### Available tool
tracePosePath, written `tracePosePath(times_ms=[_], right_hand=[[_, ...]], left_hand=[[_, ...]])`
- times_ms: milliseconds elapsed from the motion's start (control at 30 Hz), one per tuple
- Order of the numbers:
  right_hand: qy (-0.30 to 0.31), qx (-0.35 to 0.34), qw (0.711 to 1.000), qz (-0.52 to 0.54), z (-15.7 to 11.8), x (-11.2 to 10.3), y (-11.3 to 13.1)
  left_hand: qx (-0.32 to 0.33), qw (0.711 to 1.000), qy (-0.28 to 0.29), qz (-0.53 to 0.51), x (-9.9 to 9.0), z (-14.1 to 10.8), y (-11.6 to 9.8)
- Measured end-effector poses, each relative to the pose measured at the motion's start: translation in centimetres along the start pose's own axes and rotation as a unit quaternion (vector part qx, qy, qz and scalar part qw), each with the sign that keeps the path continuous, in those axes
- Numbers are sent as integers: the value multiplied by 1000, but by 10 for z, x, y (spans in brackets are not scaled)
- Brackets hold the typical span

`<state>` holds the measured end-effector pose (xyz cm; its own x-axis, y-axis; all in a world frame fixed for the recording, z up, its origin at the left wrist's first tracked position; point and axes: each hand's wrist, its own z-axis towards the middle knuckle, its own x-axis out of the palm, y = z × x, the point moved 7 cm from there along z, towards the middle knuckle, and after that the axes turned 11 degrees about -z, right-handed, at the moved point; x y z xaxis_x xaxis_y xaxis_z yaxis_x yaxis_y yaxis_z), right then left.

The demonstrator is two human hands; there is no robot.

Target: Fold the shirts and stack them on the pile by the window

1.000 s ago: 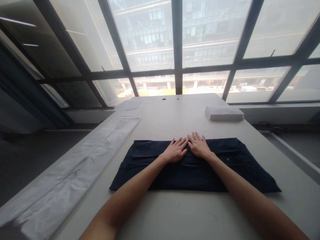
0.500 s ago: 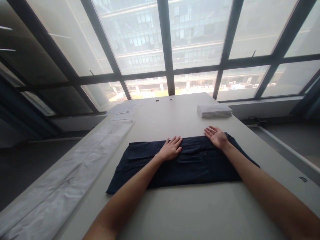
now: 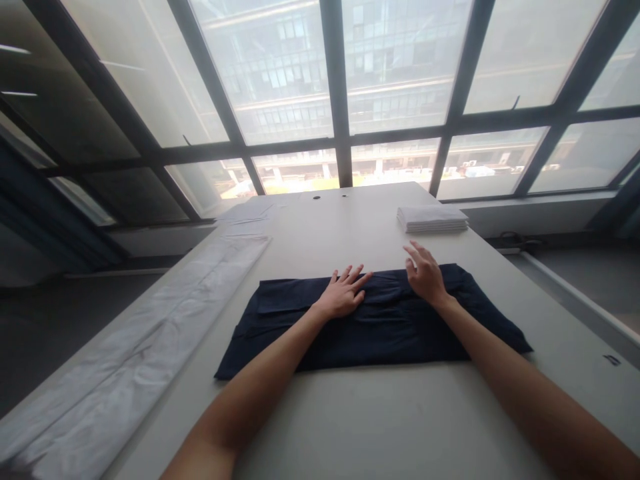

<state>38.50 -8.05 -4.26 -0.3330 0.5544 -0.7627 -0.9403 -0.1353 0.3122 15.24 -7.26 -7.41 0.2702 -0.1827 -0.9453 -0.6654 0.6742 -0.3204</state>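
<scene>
A dark navy cloth (image 3: 370, 340), folded into a wide flat shape, lies across the white table. My left hand (image 3: 344, 293) rests flat on its upper middle, fingers spread and palm down. My right hand (image 3: 425, 273) is over the cloth's far edge, right of my left hand, with its fingers apart and nothing held in them. Whether the right hand touches the cloth cannot be made out. The cloth's right end slants down toward the table's right side, and some creases run across its middle.
The white table (image 3: 340, 240) reaches to the windows. A folded white cloth stack (image 3: 433, 219) stands at the far right. Along the left side lies a long pale cloth (image 3: 150, 333), with thin white sheets (image 3: 245, 217) beyond it. A small dark mark (image 3: 611, 361) is near the right edge.
My right hand has shifted slightly left and turned, its fingers now pointing more up and left. The cloth's right end spreads farther right. My left hand's fingers are spread wider.
</scene>
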Motion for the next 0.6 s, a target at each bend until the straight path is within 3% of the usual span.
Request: tracePosePath(times_ms=[133,200,600], right_hand=[[211,-58,971,-93,-17,45,22],[261,-59,957,-112,-21,57,19],[275,-60,949,-144,-21,59,15]], left_hand=[[-6,1000,28,2,3,0,0],[-7,999,31,2,3,0,1],[-13,999,33,8,3,0,1]])
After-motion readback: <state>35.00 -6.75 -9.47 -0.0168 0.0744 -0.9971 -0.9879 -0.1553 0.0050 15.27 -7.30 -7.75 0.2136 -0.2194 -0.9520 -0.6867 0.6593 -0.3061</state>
